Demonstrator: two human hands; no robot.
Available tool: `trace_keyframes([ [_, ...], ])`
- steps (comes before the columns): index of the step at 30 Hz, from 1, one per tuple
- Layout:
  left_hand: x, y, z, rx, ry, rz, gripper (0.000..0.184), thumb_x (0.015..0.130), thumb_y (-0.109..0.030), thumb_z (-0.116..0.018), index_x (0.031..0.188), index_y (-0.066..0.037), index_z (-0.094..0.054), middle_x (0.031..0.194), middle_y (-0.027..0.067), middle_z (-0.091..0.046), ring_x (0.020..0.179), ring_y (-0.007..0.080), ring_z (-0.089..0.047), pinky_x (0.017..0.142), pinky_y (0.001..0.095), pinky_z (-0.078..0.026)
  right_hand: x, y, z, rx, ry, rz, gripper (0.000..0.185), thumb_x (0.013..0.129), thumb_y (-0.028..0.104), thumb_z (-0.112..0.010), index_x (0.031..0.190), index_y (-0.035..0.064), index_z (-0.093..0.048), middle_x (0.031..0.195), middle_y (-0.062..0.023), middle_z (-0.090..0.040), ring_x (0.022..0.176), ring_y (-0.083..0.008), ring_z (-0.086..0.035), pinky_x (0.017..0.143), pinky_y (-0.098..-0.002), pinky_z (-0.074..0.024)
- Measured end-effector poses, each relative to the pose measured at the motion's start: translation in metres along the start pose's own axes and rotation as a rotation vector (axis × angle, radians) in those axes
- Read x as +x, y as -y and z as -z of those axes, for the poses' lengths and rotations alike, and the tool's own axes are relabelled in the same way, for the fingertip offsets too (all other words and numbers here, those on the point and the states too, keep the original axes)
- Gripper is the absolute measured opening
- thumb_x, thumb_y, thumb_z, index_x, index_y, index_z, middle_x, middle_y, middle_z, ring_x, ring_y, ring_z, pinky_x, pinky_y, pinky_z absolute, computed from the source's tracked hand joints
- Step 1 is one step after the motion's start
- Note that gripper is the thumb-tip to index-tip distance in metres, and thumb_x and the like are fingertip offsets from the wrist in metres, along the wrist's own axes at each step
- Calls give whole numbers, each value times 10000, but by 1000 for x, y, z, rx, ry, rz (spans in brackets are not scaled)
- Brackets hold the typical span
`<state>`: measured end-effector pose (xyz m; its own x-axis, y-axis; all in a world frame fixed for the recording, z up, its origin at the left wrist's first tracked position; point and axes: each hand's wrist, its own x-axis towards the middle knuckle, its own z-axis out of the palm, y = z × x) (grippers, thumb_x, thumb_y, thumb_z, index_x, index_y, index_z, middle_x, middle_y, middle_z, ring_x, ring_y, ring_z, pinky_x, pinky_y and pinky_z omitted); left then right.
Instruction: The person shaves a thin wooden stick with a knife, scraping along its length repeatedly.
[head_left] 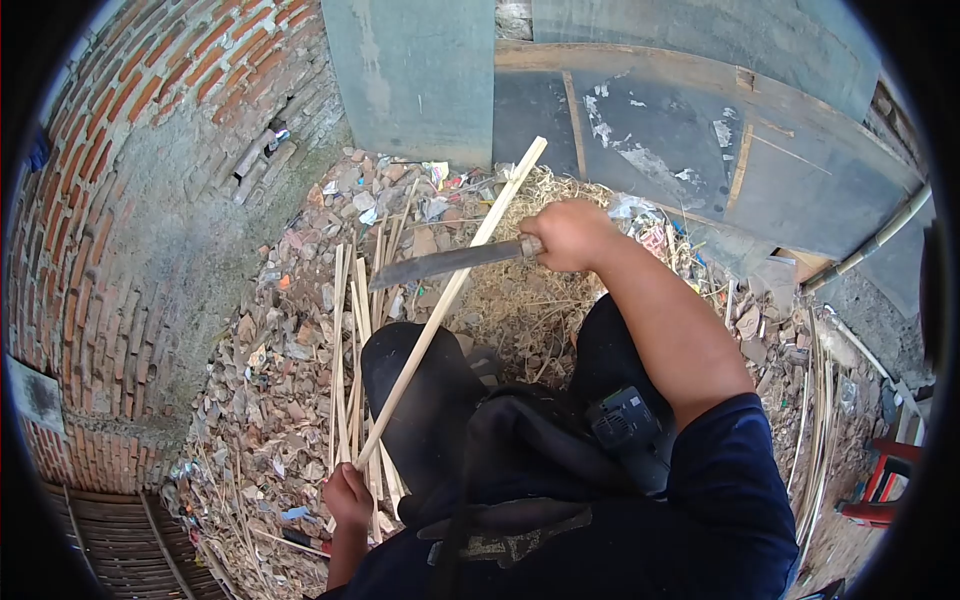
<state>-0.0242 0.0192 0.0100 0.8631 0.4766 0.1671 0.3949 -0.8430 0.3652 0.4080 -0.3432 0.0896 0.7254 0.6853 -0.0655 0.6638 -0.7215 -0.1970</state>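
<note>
My right hand [572,236] is closed around the handle of a machete [440,262], whose long blade points left. The blade lies across a pale bamboo strip [425,335]; whether it touches the strip I cannot tell. That strip runs slantwise from lower left to upper right over my left knee. Its lower end is in my left hand [347,493], fingers closed round it. More split bamboo strips [342,340] lie in a loose bundle on the ground to the left of my knee.
Rubble [270,400] and litter cover the ground, with a heap of shavings [540,300] between my knees. A brick wall [130,230] stands at left and dark panels [640,130] ahead. Long strips [820,420] and a red object [880,485] lie at right.
</note>
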Motion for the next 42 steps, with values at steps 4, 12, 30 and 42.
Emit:
trace_keyframes([
  [4,-10,31,3,32,-53,-13,379,1054,-197,-423,735,-19,-522,608,217,-542,569,468,-551,537,537,-401,3,-16,-3,56,-43,-89,323,768,196,-694,1087,151,-718,980,-134,-739,966,-344,-716,849,-488,-575],
  [12,-6,26,6,23,-57,-60,400,1061,-191,-410,717,-7,-503,561,195,-499,505,422,-509,500,502,-361,1,-33,-3,139,-135,-251,290,777,195,-681,1058,127,-714,1001,-135,-743,981,-347,-713,868,-492,-572],
  [30,-8,50,11,33,-72,15,388,1049,-206,-425,725,-16,-522,579,217,-528,547,470,-541,513,524,-391,-2,-29,5,164,-98,-277,374,794,183,-665,1164,160,-717,1083,-139,-739,1042,-348,-700,903,-492,-569],
  [42,-7,64,15,17,-68,26,400,1043,-214,-429,700,-20,-493,585,210,-522,548,472,-528,515,526,-380,-1,-53,-7,226,-216,-426,362,803,208,-669,1161,177,-716,1091,-130,-734,1045,-359,-699,913,-494,-563],
])
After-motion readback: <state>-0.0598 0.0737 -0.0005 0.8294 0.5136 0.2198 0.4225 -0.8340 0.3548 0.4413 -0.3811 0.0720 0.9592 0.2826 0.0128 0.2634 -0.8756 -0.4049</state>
